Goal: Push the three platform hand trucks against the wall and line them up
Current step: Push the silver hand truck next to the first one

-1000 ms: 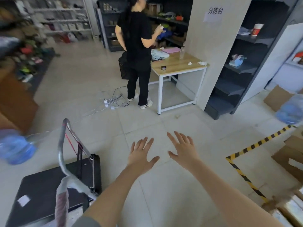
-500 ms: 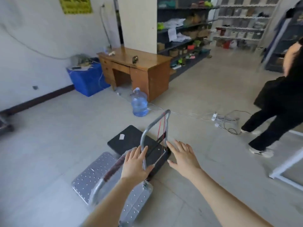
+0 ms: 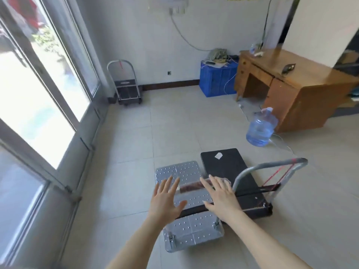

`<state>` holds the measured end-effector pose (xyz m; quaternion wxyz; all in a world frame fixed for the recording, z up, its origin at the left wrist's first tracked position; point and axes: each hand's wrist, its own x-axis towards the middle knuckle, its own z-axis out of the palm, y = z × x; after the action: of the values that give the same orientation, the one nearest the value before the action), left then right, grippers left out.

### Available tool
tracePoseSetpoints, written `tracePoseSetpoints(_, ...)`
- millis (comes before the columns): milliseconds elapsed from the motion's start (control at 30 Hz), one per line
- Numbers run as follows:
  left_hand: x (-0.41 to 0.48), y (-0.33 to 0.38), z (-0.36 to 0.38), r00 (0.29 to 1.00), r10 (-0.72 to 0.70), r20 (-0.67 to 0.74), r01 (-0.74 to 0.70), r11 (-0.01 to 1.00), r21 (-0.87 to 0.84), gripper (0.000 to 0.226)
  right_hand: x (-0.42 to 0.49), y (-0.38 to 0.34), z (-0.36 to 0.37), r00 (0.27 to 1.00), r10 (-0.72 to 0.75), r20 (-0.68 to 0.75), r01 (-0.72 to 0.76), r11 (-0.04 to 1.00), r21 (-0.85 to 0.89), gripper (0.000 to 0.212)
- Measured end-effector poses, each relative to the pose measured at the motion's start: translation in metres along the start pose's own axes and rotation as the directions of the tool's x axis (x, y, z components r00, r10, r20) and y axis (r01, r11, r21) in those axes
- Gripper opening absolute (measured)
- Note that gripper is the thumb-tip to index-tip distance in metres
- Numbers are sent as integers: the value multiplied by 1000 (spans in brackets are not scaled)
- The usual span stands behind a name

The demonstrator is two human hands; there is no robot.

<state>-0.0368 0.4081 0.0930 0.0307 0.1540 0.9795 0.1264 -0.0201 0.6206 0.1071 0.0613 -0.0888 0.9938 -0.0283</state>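
Note:
A silver perforated hand truck point(image 3: 186, 228) stands just in front of me, its wrapped handle bar point(image 3: 192, 186) running between my hands. A black-decked hand truck point(image 3: 227, 167) sits right beside it, with a grey handle point(image 3: 272, 166) strung with red cord. A third, small hand truck point(image 3: 127, 90) stands far off against the back wall, by the glass doors. My left hand point(image 3: 167, 199) and my right hand point(image 3: 219, 197) hover open over the silver truck's handle, fingers spread, gripping nothing.
Glass doors point(image 3: 38, 94) run along the left. A blue crate point(image 3: 217, 78), a wooden desk point(image 3: 291, 88) and a blue water jug point(image 3: 260, 131) stand at the right, with a thin cable point(image 3: 281, 140) on the floor by the jug. Tiled floor stretches toward the back wall.
My view has swung left, from the shelves and a person in black to the back wall and glass doors. Both trucks now lie straight ahead, and my open hands have reached the silver truck's handle.

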Motion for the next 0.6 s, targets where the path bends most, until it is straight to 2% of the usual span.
tracePoseSetpoints(333, 41, 23, 38, 995, 2, 97, 1, 1000, -26, 79, 45, 41, 25, 997, -63, 53, 65, 997, -49, 75)
tracePoseSetpoints(600, 72, 30, 72, 977, -103, 184, 103, 995, 11, 82, 83, 59, 59, 974, -165, 153, 173, 984, -40, 76)
